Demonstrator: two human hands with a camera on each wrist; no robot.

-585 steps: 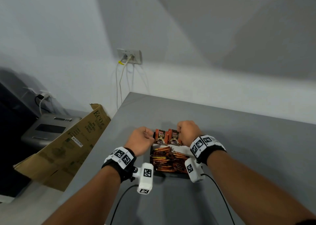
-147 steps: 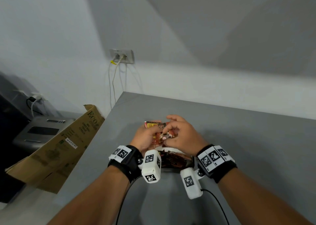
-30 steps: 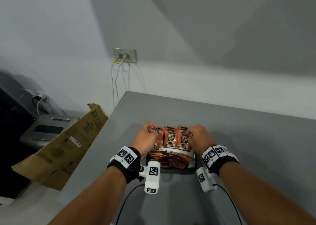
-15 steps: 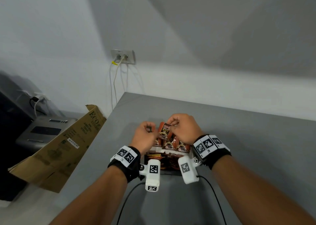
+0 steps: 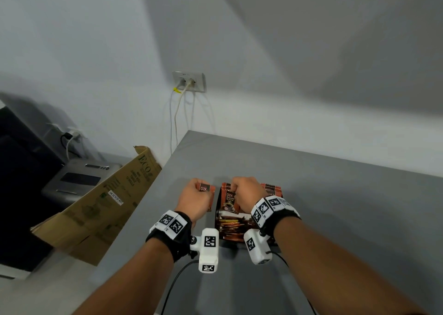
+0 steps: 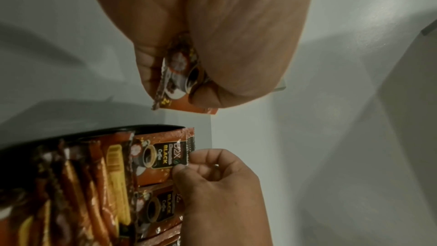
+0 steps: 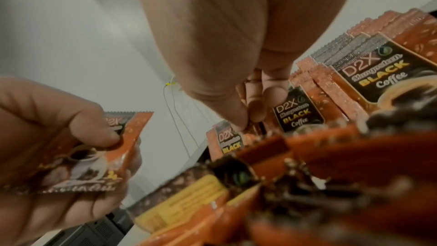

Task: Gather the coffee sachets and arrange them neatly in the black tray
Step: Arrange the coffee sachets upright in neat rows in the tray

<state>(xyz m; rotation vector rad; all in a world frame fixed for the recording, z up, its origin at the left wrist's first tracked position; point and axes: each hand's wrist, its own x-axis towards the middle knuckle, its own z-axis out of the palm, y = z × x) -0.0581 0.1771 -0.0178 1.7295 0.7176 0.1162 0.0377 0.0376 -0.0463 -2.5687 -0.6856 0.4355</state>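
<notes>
Left hand clutching one orange foil coffee sachet beside the black plastic tray, right hand pinching an upright sachet's top edge inside.

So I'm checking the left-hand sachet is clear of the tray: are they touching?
Apart. The left wrist view shows grey table between the sachet in the left hand and the black tray.

bare forearms, no sleeves — black wrist straps carrying white blocks printed with square black-and-white markers; white camera pods at each strap's 5 o'clock, thin black cables trailing toward 6.
</notes>
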